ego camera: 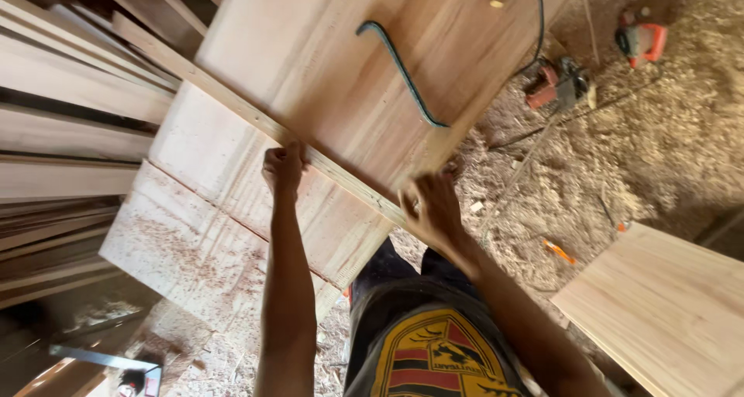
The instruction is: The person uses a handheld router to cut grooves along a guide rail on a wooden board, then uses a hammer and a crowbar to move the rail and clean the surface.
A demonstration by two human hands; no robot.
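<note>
1. Timber strip (232, 101): a long, narrow length of pale wood runs diagonally from the upper left of the frame down to the centre. It lies on top of broad wooden panels, close to where two of them meet, like a straightedge or batten.

2. Left hand (284, 167), just left of centre, has its fingers curled over the strip and closed on its edge, pressing it down onto the lower panel (225, 211). That grip looks meant to stop the strip from sliding.

3. Right hand (431, 207), right of centre, is wrapped around the strip's near end where it meets the corner of the upper panel (349, 64). The fingers are clamped there, so both ends of the held stretch are steadied.

4. A curved dark metal bar (403, 72) lies loose on the upper panel in the upper middle, set aside within reach.

5. A black cable (539, 17) trails off that panel toward a power tool (558, 85) resting on the sawdust-covered floor (666, 141) at upper right; a second orange tool (640, 41) sits farther out.

6. More planks (62, 134) are stacked along the left edge, and another pale board (666, 304) fills the lower right.
</note>
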